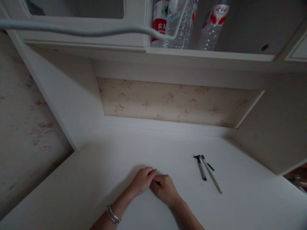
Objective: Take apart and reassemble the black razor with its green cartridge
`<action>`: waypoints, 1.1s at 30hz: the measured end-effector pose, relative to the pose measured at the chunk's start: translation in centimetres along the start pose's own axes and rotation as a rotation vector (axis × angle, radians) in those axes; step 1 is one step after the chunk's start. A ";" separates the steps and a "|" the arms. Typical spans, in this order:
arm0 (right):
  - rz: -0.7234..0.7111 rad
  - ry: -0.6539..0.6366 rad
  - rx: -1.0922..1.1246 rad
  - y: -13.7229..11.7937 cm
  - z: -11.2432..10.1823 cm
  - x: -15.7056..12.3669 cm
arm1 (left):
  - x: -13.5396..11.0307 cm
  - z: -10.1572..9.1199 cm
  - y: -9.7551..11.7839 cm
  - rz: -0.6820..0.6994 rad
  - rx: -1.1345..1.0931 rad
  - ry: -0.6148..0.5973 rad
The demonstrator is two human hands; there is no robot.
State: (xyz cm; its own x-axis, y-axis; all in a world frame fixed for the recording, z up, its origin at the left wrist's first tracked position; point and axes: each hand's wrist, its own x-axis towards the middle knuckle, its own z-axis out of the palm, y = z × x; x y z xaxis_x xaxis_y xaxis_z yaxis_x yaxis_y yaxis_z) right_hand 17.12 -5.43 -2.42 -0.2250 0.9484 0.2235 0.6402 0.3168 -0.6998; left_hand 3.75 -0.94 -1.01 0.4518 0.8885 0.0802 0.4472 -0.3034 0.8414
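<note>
My left hand (143, 180), with silver bangles at the wrist, rests on the white desktop (100, 179) with its fingers curled in. Against it lies my right hand (165, 188), closed in a loose fist, so the two touch at the fingers. Nothing shows in either hand. To their right, apart from them, are a T-shaped tool like a razor (201, 169) with a grey and black handle, a slim pale stick (212, 175) with a dark tip, and a short dark strip (210, 166) partly beside the stick.
Overhead, a white cabinet (91, 41) spans the desk, and its open shelf holds several clear plastic bottles (211, 35) with red labels. A pale curved bar (96, 31) crosses in front. Side panels (64, 83) and a floral-papered back wall (148, 99) border the desktop.
</note>
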 end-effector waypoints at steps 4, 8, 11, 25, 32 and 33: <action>0.009 -0.005 -0.014 0.0 0.0 -0.1 | -0.1 -0.1 0.2 -0.006 -0.003 -0.007; 0.022 -0.009 -0.036 -0.1 0.0 -0.1 | -0.1 0.0 0.2 -0.005 0.023 0.000; 0.028 -0.010 -0.039 -0.2 0.0 -0.1 | -0.2 0.0 0.1 -0.004 0.028 0.010; -0.008 0.004 -0.062 -0.3 0.0 -0.1 | -0.2 0.1 0.1 0.005 0.049 0.012; -0.005 0.010 -0.046 -0.3 -0.1 -0.1 | -0.1 0.2 -0.1 0.006 0.057 0.012; -0.004 0.008 -0.044 -0.3 -0.1 -0.1 | -0.1 0.2 -0.1 0.007 0.058 0.014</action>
State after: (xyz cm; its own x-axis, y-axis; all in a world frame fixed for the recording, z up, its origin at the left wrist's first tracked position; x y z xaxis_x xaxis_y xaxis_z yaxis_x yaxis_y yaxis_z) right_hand 17.04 -5.65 -2.15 -0.2223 0.9471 0.2316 0.6707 0.3209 -0.6687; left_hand 3.77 -1.10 -1.17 0.4440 0.8911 0.0941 0.4882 -0.3286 0.8085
